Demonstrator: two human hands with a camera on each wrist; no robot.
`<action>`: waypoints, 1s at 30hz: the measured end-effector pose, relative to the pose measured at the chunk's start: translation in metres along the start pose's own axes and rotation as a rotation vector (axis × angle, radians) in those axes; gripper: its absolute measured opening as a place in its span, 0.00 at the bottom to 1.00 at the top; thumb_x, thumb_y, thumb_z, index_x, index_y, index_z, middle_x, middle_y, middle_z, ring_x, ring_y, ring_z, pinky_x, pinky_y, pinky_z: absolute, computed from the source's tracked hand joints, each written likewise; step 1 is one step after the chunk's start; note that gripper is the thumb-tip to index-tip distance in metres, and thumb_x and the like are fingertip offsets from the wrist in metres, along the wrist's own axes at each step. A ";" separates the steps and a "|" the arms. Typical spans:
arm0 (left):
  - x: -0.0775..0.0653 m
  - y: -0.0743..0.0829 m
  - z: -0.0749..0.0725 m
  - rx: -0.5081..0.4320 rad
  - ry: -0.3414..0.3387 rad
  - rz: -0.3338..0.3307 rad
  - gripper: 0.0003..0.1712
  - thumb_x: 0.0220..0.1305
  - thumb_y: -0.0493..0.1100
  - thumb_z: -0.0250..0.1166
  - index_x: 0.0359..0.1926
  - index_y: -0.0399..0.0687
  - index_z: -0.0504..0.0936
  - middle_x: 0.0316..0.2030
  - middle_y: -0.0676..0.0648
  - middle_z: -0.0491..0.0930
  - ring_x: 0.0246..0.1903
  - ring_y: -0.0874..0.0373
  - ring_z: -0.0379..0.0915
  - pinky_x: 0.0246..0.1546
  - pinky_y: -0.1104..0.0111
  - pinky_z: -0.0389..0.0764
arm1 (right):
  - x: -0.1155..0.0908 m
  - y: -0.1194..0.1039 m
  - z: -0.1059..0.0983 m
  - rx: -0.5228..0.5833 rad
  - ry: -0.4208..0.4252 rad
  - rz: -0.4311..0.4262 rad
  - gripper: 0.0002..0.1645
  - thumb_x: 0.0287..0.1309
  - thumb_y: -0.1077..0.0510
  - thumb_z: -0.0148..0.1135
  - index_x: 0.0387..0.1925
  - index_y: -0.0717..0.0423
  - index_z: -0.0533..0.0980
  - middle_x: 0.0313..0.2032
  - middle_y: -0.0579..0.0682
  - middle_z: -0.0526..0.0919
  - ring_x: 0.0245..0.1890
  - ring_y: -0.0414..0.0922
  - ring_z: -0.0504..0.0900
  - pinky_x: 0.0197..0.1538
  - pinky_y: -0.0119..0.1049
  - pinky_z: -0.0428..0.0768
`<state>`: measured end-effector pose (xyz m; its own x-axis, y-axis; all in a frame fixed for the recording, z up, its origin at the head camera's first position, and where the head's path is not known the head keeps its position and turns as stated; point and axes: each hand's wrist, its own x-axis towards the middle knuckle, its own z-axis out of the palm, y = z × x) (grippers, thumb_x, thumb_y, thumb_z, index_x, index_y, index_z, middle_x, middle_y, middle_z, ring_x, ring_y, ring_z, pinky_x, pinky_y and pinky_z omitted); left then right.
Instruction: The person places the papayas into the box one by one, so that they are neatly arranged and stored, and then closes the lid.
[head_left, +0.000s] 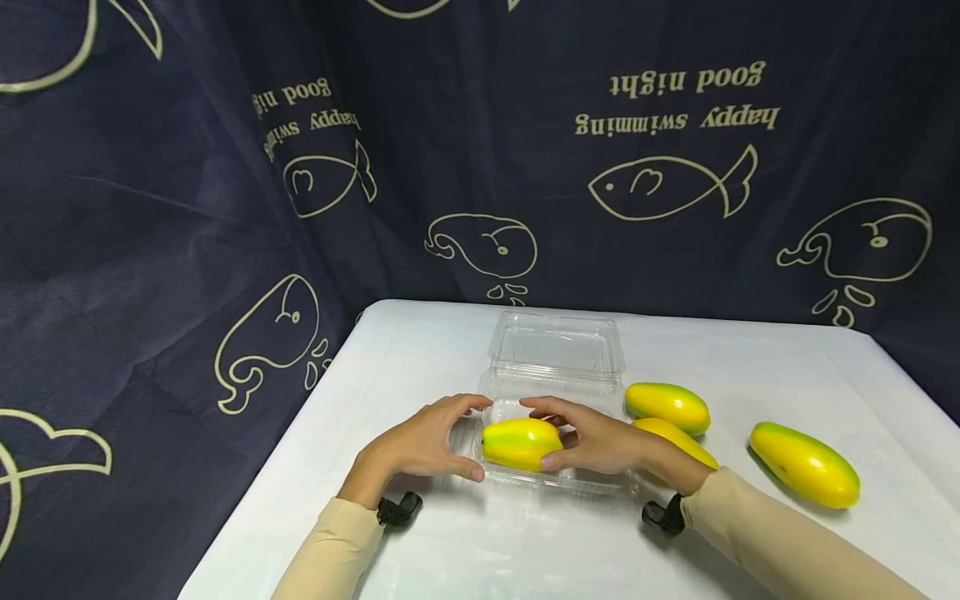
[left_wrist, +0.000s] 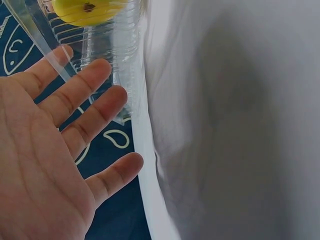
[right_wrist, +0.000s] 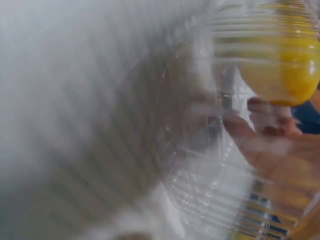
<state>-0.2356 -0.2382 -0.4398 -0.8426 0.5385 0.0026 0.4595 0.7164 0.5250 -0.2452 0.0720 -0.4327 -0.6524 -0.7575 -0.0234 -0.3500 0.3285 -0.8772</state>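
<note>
A yellow-green papaya (head_left: pixel 521 444) lies in the base of an open clear plastic clamshell box (head_left: pixel 540 485). My right hand (head_left: pixel 600 437) holds the papaya's right end, thumb in front and fingers behind. In the right wrist view the papaya (right_wrist: pixel 295 70) and the right hand (right_wrist: pixel 280 155) show through the box's ribbed wall. To the left of the box, my left hand (head_left: pixel 420 442) has its fingers spread and holds nothing. The left wrist view shows the open left hand (left_wrist: pixel 55 125) beside the box wall, with the papaya's stem end (left_wrist: pixel 90 10) beyond.
The box's lid (head_left: pixel 555 343) lies folded back behind the base. Right of the box are two papayas, one behind (head_left: pixel 667 406) and one partly hidden by the right arm (head_left: pixel 678 437). Another papaya (head_left: pixel 805 464) lies farther right on the white table (head_left: pixel 420 350). Dark printed curtains (head_left: pixel 480 100) surround it.
</note>
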 end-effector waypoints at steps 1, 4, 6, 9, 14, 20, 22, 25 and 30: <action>0.000 0.000 0.000 0.000 0.000 0.000 0.56 0.41 0.72 0.77 0.71 0.77 0.61 0.68 0.64 0.67 0.67 0.58 0.65 0.69 0.51 0.68 | -0.001 0.000 -0.001 0.001 0.010 0.003 0.48 0.59 0.52 0.71 0.76 0.39 0.57 0.72 0.60 0.64 0.69 0.57 0.68 0.66 0.45 0.77; 0.000 0.001 0.000 0.003 0.002 0.002 0.56 0.41 0.71 0.77 0.71 0.77 0.61 0.68 0.64 0.67 0.66 0.59 0.66 0.69 0.52 0.68 | -0.004 -0.002 -0.003 -0.001 0.042 0.001 0.49 0.58 0.51 0.73 0.76 0.39 0.57 0.73 0.60 0.62 0.71 0.57 0.66 0.68 0.49 0.74; 0.001 0.001 0.000 0.001 0.001 0.003 0.56 0.41 0.71 0.78 0.71 0.76 0.61 0.68 0.64 0.67 0.66 0.60 0.66 0.69 0.52 0.68 | -0.005 -0.004 -0.004 -0.003 0.058 -0.011 0.50 0.57 0.52 0.73 0.76 0.39 0.58 0.73 0.59 0.62 0.71 0.58 0.66 0.70 0.54 0.72; 0.001 0.001 0.001 -0.003 0.002 0.004 0.56 0.41 0.70 0.78 0.72 0.75 0.62 0.68 0.64 0.66 0.66 0.61 0.65 0.69 0.53 0.68 | -0.008 -0.007 -0.007 -0.009 0.090 -0.034 0.50 0.57 0.53 0.74 0.76 0.40 0.58 0.73 0.56 0.64 0.71 0.59 0.66 0.70 0.61 0.68; 0.000 0.001 0.001 -0.002 0.004 0.008 0.56 0.41 0.70 0.78 0.72 0.75 0.62 0.68 0.65 0.66 0.67 0.61 0.64 0.70 0.53 0.67 | -0.018 -0.016 -0.013 -0.016 0.153 -0.055 0.49 0.57 0.55 0.73 0.75 0.38 0.59 0.73 0.47 0.65 0.71 0.57 0.66 0.70 0.64 0.67; 0.000 0.000 0.001 -0.016 0.003 0.026 0.56 0.41 0.69 0.79 0.72 0.71 0.63 0.68 0.65 0.67 0.67 0.61 0.66 0.69 0.54 0.68 | -0.034 -0.029 -0.015 -0.063 0.241 -0.059 0.49 0.55 0.55 0.75 0.74 0.34 0.60 0.74 0.41 0.63 0.71 0.51 0.68 0.70 0.61 0.68; 0.000 0.000 0.001 -0.019 0.000 0.026 0.56 0.41 0.69 0.79 0.72 0.72 0.63 0.68 0.65 0.67 0.67 0.61 0.65 0.70 0.54 0.67 | -0.039 -0.031 -0.014 -0.086 0.263 -0.062 0.48 0.54 0.52 0.75 0.73 0.33 0.61 0.73 0.39 0.64 0.70 0.50 0.68 0.70 0.59 0.69; 0.000 0.001 0.001 -0.014 0.000 0.026 0.56 0.41 0.69 0.79 0.72 0.73 0.62 0.69 0.65 0.66 0.68 0.61 0.64 0.71 0.53 0.66 | -0.046 -0.034 -0.011 -0.128 0.290 -0.094 0.47 0.53 0.47 0.76 0.72 0.35 0.63 0.72 0.38 0.66 0.69 0.48 0.70 0.68 0.55 0.73; 0.001 0.001 0.001 -0.008 0.006 0.026 0.56 0.41 0.68 0.79 0.72 0.73 0.62 0.69 0.65 0.66 0.69 0.61 0.62 0.72 0.53 0.65 | -0.059 -0.038 -0.010 -0.220 0.367 -0.186 0.46 0.52 0.47 0.76 0.71 0.39 0.65 0.69 0.40 0.69 0.66 0.46 0.72 0.64 0.46 0.78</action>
<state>-0.2356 -0.2362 -0.4403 -0.8322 0.5540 0.0217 0.4789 0.6986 0.5317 -0.2005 0.1097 -0.3934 -0.7460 -0.5782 0.3305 -0.5919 0.3481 -0.7270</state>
